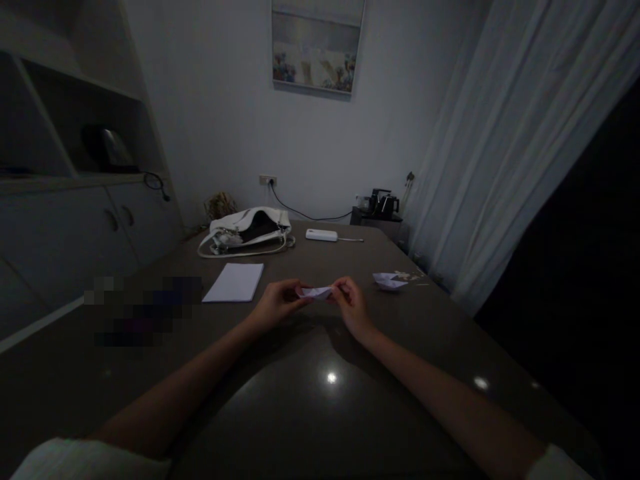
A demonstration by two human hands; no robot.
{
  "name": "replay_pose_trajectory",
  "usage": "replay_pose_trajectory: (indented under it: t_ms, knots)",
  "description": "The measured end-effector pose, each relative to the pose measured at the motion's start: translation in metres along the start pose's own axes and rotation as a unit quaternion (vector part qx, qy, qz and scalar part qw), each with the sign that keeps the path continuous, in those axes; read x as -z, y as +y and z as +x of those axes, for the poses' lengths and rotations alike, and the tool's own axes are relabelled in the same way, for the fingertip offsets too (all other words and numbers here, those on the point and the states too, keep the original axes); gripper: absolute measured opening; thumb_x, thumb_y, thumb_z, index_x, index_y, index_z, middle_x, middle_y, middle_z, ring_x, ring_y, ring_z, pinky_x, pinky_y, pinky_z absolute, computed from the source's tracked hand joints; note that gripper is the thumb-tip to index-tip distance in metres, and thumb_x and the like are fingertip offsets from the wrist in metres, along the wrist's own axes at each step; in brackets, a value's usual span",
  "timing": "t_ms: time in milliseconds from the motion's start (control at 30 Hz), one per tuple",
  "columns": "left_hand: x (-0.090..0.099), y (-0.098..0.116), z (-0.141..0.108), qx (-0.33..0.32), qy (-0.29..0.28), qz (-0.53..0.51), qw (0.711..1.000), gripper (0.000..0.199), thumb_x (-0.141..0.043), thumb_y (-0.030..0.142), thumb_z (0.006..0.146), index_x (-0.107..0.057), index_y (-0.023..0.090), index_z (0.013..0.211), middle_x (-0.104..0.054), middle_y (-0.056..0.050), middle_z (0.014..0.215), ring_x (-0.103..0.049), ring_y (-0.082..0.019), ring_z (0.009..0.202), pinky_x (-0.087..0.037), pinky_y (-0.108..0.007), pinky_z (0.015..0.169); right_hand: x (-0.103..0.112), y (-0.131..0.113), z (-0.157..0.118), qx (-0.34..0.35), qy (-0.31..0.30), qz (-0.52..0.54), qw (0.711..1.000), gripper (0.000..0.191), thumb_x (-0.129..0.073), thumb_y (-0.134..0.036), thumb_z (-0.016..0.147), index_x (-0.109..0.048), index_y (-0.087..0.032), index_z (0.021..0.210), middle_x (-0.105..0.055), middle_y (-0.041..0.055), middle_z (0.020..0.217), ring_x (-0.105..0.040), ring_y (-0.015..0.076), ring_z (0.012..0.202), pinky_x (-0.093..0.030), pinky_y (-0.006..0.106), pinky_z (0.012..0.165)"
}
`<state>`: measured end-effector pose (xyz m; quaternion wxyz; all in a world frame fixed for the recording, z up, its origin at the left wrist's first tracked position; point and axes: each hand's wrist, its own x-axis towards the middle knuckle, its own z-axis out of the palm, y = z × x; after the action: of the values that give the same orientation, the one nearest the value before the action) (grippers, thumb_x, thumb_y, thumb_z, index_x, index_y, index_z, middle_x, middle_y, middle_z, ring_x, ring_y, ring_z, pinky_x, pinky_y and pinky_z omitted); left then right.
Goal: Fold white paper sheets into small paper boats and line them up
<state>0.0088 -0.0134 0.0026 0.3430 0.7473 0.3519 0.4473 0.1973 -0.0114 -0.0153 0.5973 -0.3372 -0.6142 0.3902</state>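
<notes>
Between my two hands is a small folded piece of white paper (316, 293), held just above the dark tabletop. My left hand (281, 300) pinches its left end between thumb and fingers. At the opposite end, my right hand (352, 303) pinches the paper's right tip. To the right of my right hand lies a folded paper boat (389, 282), apart from both hands. Left of my left hand rests a stack of white paper sheets (235, 283).
A white handbag (250, 230) stands open at the table's back left. Beside it lies a white power bank (321, 235) with a short cable. Small pale scraps (411, 275) are near the right edge of the table (320, 427). A blurred-out patch covers the left side.
</notes>
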Motion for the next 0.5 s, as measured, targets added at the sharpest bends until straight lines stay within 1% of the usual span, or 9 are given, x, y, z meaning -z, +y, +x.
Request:
replay_pose_trajectory:
  t_ms: [67,133,200,267,333,400,467,500]
  knots:
    - [-0.002,-0.003,0.001,0.018,-0.003,-0.033,0.999,0.027,-0.067,0.034,0.069,-0.048,0.015,0.065,-0.065,-0.007,0.083,-0.061,-0.018,0.073,-0.048,-0.028,0.066,-0.001,-0.003,-0.001,-0.006,-0.012,0.021,1.0,0.022,-0.055,-0.041,0.077,-0.046,-0.021,0.079,-0.059,0.0018,0.078,-0.061,0.0161,0.072,-0.054,0.029,0.064]
    - [-0.003,-0.004,0.001,0.018,-0.005,-0.054,0.998,0.028,-0.067,0.033,0.069,-0.045,0.016,0.064,-0.063,-0.004,0.077,-0.06,-0.017,0.071,-0.047,-0.027,0.066,-0.001,-0.006,-0.002,-0.019,-0.04,0.041,0.998,0.021,-0.056,-0.039,0.077,-0.045,-0.021,0.082,-0.062,0.0026,0.083,-0.063,0.0164,0.074,-0.054,0.03,0.066]
    - [-0.004,-0.005,0.0,0.005,-0.004,-0.05,0.999,0.028,-0.066,0.031,0.069,-0.044,0.016,0.063,-0.06,-0.002,0.072,-0.058,-0.015,0.068,-0.046,-0.026,0.064,-0.002,-0.01,-0.004,-0.04,-0.079,0.046,0.995,0.024,-0.058,-0.036,0.076,-0.046,-0.022,0.09,-0.064,0.0032,0.088,-0.064,0.0165,0.074,-0.054,0.032,0.068]
    - [-0.002,-0.003,-0.001,-0.012,-0.009,-0.005,1.0,0.024,-0.064,0.028,0.071,-0.045,0.016,0.063,-0.056,0.0,0.066,-0.055,-0.014,0.064,-0.043,-0.023,0.061,-0.003,-0.012,-0.007,-0.049,-0.12,0.022,0.991,0.035,-0.061,-0.033,0.075,-0.046,-0.024,0.105,-0.064,0.0041,0.093,-0.065,0.0166,0.076,-0.054,0.033,0.069]
    - [0.0,-0.001,-0.002,-0.027,-0.028,0.059,0.997,0.015,-0.06,0.024,0.072,-0.05,0.015,0.065,-0.055,0.001,0.065,-0.053,-0.014,0.063,-0.04,-0.022,0.059,-0.003,-0.015,-0.009,-0.027,-0.153,-0.033,0.987,0.05,-0.062,-0.031,0.074,-0.042,-0.026,0.119,-0.063,0.0054,0.1,-0.064,0.0164,0.079,-0.053,0.031,0.069]
    - [0.003,0.002,-0.003,-0.041,-0.055,0.124,0.99,0.008,-0.057,0.02,0.071,-0.054,0.014,0.068,-0.055,0.001,0.065,-0.052,-0.013,0.063,-0.038,-0.021,0.057,-0.001,-0.018,-0.011,0.017,-0.175,-0.098,0.98,0.058,-0.062,-0.029,0.074,-0.038,-0.03,0.127,-0.06,0.0061,0.107,-0.064,0.0155,0.08,-0.052,0.029,0.067]
    - [0.005,0.004,-0.003,-0.049,-0.08,0.18,0.979,0.002,-0.056,0.017,0.069,-0.057,0.015,0.07,-0.055,0.002,0.064,-0.051,-0.013,0.061,-0.036,-0.021,0.056,0.002,-0.02,-0.011,0.068,-0.191,-0.165,0.965,0.057,-0.061,-0.026,0.075,-0.039,-0.032,0.128,-0.057,0.006,0.113,-0.063,0.0144,0.078,-0.051,0.027,0.064]
    - [0.006,0.005,-0.004,-0.048,-0.09,0.201,0.974,0.004,-0.056,0.016,0.067,-0.058,0.015,0.071,-0.056,0.002,0.064,-0.051,-0.013,0.06,-0.035,-0.021,0.055,0.003,-0.022,-0.011,0.093,-0.2,-0.201,0.954,0.054,-0.06,-0.025,0.075,-0.042,-0.032,0.126,-0.056,0.0054,0.115,-0.062,0.0145,0.079,-0.051,0.028,0.065]
